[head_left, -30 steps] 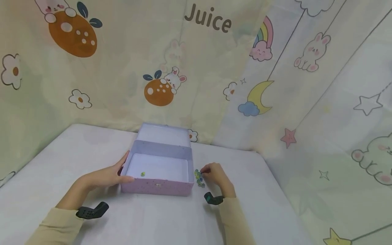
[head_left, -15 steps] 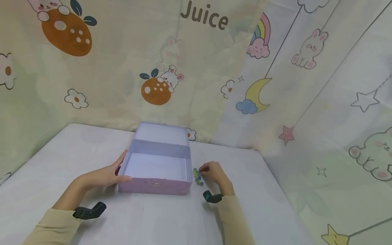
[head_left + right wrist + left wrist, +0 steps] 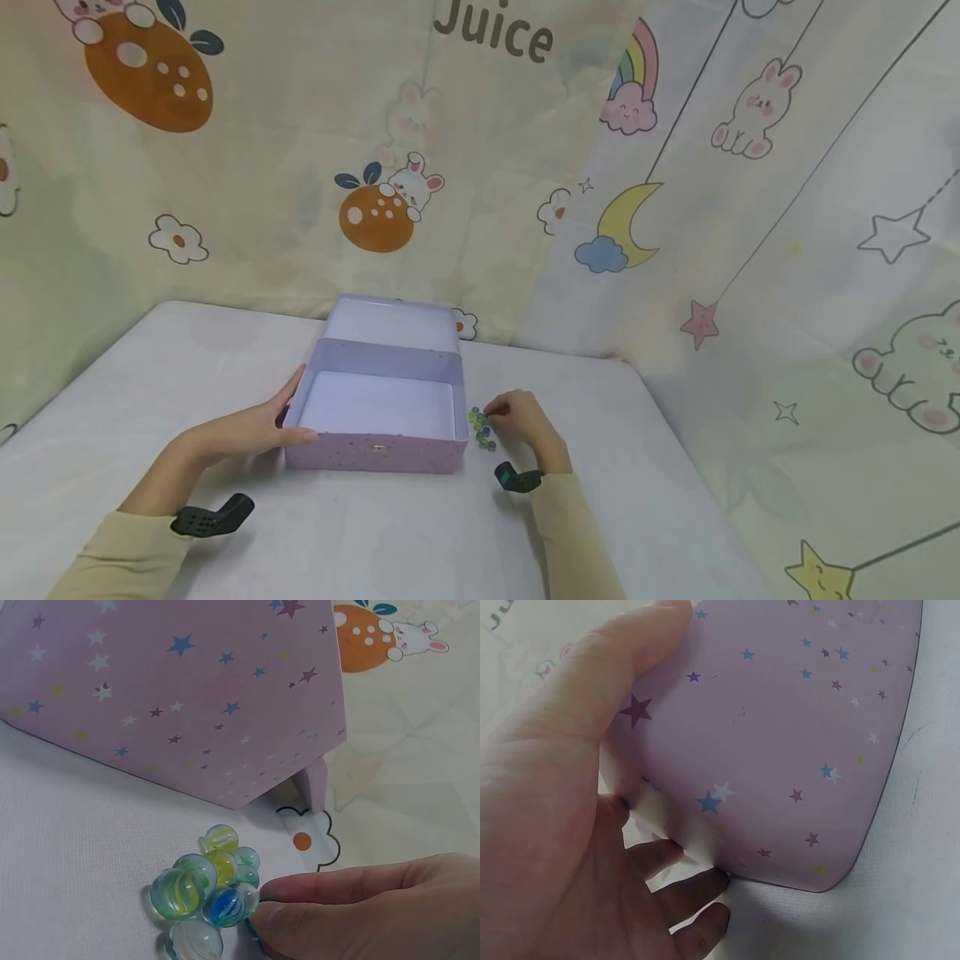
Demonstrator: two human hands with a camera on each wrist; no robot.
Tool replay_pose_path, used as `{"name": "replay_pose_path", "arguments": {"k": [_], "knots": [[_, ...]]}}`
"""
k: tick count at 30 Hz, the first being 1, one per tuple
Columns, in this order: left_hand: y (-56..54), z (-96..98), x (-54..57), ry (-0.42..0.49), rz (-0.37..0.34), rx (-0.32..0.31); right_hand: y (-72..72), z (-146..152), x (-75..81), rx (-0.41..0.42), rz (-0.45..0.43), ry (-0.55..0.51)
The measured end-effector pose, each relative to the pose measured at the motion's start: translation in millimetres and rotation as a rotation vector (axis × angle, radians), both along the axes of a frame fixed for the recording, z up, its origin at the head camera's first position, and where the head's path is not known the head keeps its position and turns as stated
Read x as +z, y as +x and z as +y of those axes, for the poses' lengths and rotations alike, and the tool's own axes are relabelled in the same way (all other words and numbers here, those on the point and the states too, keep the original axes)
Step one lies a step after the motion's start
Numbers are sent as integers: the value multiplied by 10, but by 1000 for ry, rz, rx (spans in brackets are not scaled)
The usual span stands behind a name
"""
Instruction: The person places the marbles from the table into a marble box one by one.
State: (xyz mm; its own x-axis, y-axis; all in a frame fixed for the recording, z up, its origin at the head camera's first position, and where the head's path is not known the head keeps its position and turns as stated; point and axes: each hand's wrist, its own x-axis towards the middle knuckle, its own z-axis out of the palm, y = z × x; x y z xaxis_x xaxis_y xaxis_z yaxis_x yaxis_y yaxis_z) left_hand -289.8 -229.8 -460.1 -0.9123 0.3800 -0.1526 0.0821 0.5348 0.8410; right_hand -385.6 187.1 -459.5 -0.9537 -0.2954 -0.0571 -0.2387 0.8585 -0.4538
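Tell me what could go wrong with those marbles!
The marbles are round and loose on the table, so the right hand, with its fingertips right by them, might send some rolling.

The left hand grips the side of the box. If it pushed toward the marbles, the box might knock them away.

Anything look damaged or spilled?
No spill: the swirled clear-glass marbles sit clustered. In the left wrist view, faint dark marks on the star-printed purple rectangular box may be scuffs, unlike its stars.
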Motion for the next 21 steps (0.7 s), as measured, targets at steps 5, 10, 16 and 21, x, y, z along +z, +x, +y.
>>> {"name": "replay_pose_path", "arguments": {"k": [5, 10, 16, 21], "knots": [[7, -5, 6, 4, 0, -6, 1, -18, 0, -36, -36, -4], [6, -5, 22, -3, 1, -2, 5, -32, 21, -43, -39, 4], [8, -3, 36, -25, 0, 6, 5, -39, 6, -52, -36, 14], [1, -12, 23, -35, 6, 7, -8, -43, 5, -60, -46, 12]]}}
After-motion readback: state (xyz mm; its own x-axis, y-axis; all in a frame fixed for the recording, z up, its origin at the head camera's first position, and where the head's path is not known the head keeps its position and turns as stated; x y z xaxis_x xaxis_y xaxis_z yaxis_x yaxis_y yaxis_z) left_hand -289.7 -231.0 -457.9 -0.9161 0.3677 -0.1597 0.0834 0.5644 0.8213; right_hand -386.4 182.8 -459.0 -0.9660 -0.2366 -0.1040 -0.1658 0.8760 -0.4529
